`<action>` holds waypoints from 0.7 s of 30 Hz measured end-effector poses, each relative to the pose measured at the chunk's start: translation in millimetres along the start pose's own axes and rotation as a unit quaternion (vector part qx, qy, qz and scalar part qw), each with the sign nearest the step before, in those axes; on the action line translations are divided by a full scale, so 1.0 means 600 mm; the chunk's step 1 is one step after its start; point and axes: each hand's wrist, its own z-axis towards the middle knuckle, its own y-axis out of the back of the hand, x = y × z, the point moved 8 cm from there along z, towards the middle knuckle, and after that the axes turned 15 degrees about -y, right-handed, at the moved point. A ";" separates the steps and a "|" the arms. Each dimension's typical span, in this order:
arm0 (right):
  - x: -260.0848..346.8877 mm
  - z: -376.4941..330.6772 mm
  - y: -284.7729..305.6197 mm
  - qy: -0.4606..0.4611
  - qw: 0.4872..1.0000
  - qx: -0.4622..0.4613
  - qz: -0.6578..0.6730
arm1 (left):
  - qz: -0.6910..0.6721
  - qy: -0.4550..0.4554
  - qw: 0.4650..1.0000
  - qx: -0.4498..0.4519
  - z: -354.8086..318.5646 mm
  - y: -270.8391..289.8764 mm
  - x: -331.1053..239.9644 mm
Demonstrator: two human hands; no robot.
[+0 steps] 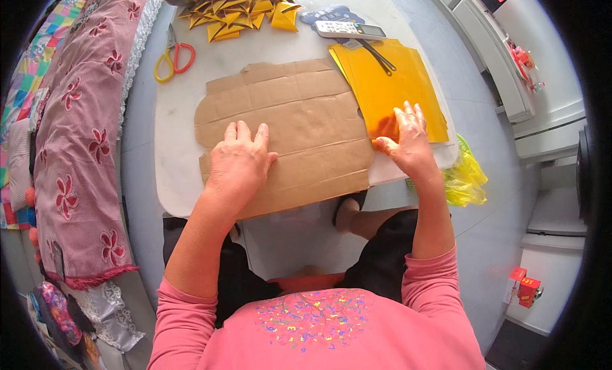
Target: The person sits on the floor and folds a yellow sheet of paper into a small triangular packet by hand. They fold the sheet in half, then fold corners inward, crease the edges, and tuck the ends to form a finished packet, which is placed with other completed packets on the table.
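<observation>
On the white table (175, 147), we are resting our left hand (241, 159) upon the brown cardboard sheet (306, 115), its fingers being moderately wide. Just to the right of this cardboard, the stack of gold sheets (408, 76) is lying; at its near left corner, we are holding our right hand (411, 140) with thumb and fingers wide apart.
</observation>
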 end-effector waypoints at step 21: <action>0.044 0.004 -0.006 0.057 0.998 -0.016 0.019 | 0.023 -0.021 0.999 -0.031 0.006 -0.007 -0.004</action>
